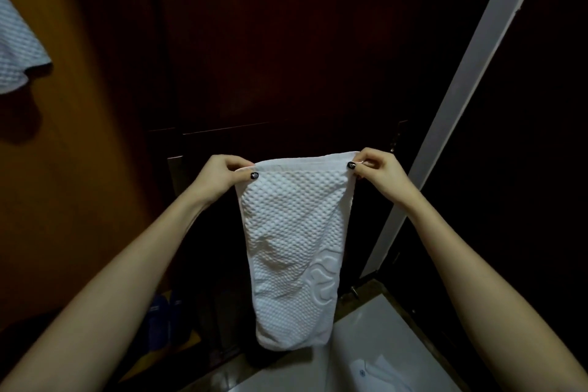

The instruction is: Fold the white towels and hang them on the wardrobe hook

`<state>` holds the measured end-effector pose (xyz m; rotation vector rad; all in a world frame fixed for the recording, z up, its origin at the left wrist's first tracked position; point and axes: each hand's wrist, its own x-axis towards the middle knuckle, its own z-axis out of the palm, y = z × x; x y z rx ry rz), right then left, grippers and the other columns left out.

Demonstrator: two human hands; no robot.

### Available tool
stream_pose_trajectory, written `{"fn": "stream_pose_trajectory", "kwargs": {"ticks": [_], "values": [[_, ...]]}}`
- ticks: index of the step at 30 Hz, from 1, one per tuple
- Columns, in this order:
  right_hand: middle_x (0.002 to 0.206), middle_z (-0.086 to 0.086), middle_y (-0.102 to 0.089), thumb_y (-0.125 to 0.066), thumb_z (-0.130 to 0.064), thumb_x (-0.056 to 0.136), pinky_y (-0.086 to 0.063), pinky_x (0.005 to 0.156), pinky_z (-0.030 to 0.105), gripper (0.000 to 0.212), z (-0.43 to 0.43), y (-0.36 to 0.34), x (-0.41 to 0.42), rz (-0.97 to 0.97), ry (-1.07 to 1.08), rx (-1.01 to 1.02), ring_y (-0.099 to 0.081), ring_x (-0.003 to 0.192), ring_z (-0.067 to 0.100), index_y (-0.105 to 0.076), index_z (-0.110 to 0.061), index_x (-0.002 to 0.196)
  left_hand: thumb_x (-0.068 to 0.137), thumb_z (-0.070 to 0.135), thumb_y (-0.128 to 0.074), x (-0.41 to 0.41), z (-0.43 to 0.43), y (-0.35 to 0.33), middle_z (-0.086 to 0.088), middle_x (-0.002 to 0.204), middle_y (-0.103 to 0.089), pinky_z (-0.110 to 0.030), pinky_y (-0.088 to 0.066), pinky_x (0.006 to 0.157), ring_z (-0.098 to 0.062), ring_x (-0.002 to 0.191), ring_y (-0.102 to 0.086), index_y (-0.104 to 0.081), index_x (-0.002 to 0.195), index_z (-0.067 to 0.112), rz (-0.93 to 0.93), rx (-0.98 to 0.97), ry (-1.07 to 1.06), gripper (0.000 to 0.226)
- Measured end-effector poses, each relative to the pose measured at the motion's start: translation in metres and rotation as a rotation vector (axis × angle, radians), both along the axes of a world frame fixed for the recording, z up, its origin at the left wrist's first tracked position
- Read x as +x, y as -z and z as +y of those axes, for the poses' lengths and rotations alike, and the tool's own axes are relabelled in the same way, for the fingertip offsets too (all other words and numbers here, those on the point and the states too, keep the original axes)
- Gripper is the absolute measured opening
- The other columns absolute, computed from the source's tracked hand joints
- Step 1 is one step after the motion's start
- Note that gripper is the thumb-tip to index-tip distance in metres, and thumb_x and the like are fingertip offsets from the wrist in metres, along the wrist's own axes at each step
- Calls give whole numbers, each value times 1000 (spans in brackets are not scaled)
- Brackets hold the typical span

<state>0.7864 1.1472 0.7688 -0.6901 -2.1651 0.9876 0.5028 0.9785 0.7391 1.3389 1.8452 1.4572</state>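
Forearms reach in from both lower corners, bare to the wrist. Under them lies pale glossy floor [366, 344], and low on the left, in shadow, sit what look like blue slippers [165, 312]. A folded white towel [292, 248] hangs in the air between the hands, its bumpy weave towards the person, a raised curly pattern near its lower right edge, and its folded bottom end free above the floor. The left hand [222, 173] pinches the towel's top left corner, thumb in front, fingers [235, 164] curled behind. The right hand [378, 170] pinches the top right corner likewise. Just behind stands the dark wardrobe door [286, 57]. A white strip [471, 89] slants up on the right. Far left, a second towel [19, 48] hangs against an orange-brown panel [79, 137]; what holds it is out of view.
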Motion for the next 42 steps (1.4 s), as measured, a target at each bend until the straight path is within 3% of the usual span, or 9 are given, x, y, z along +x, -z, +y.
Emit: {"fn": "stream_pose_trajectory", "kwargs": {"ticks": [3,8,13,16,22,31,36,39,42], "values": [[76,3,-64,-65,-11,91,-49,73,32,15,0,-3,2,-7,46,30,-61,70,9,-62,-6,77,77,7,-77,0,-3,0,3,77,-68,-6,-45,65,5,67,-62,-72,88,7,13,12,-24,12],[79,16,-65,-63,-15,93,-47,66,37,16,-3,-9,-1,-39,109,117,-57,69,17,-61,-6,80,75,14,-80,-5,-6,-4,-2,79,-69,-22,-44,71,-7,73,-59,-70,76,19,176,-5,-28,11],[76,-1,-61,-58,-24,96,-42,58,31,13,-2,-22,4,-230,127,358,-57,67,15,-56,-18,85,71,16,-83,-3,-10,-4,3,69,-65,-23,-41,62,-6,64,-55,-64,65,23,256,53,-67,21],[73,3,-58,-55,-23,98,-38,55,34,15,-2,-21,4,-290,167,465,-54,63,17,-52,-12,88,70,17,-83,0,-10,-4,2,72,-66,-25,-42,65,-9,69,-59,-63,64,23,309,92,-94,22],[72,2,-52,-47,-28,100,-29,53,33,14,-3,-21,2,-422,219,630,-47,62,19,-41,-19,91,81,32,-72,-6,-11,-8,16,71,-55,-28,-34,56,1,68,-50,-48,68,32,638,75,-111,27],[62,1,-50,-56,-27,98,-31,47,25,18,2,-21,1,-235,190,392,-44,50,8,-46,-16,86,83,2,-65,-7,-14,-19,15,80,-54,-8,-37,66,9,79,-52,-59,83,18,623,221,-26,17],[76,3,-63,-59,-25,96,-44,54,29,6,2,-22,-2,-208,154,357,-57,63,9,-54,-21,96,88,15,-60,-7,-15,-17,9,89,-57,-25,-43,67,-3,79,-54,-45,95,30,553,148,-66,22],[99,9,-67,-55,-21,98,-47,65,29,23,4,-16,-9,-322,239,344,-62,83,18,-60,-10,118,84,14,-62,2,-8,-16,5,83,-58,-31,-43,64,-13,76,-55,-49,86,32,501,107,-37,22],[92,14,-63,-50,-23,99,-38,57,30,21,1,-1,-17,-562,328,329,-56,72,24,-57,-3,102,82,12,-62,15,2,-5,3,78,-57,-28,-42,61,-10,71,-54,-53,85,28,423,20,-107,19]]}}
